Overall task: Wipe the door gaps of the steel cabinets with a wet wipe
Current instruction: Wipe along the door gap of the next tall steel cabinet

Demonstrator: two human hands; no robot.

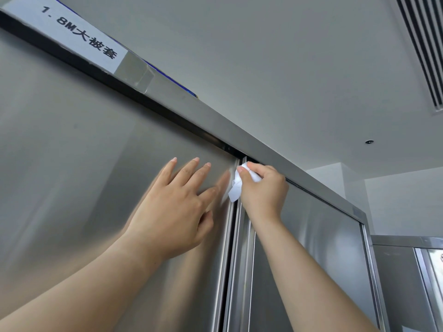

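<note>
1. Right hand: thumb and fingers curled, pinching a bunched white wet wipe. The grip is clamped on it, and a loose tail of wipe hangs just below the fingers.
2. The wipe is at the very top of the vertical door gap between the 2 steel doors, just under the top rail. It touches the edge of the left door. Cannot tell if it is pushed into the gap or only on the edge.
3. Key relation: the gap's long axis is vertical, and nearly all of it lies straight below the grip, running down past the right wrist and out of the bottom of the view. Above the grip there is only the rail's dark slot.
4. Left hand: flat, fingers straight and spread, palm on the left door. It is just left of the grip and slightly lower, and holds nothing. Its nearest finger is close to the wipe tail.
5. Nearer hand: the right 1 is on the gap. The left is beside it and looks like a brace on the door.
6. Judged step: start of a downward pass. The next move likely needs a straight pull down along the axis with the wipe kept pressed in.
7. Risk: the hanging tail could fold or snag on the edge.
8. Rest:
   - right door, right of the grip
   - paper label, up-left of the grip
   - ceiling vent, up-right
   - another steel cabinet, down-right
</note>
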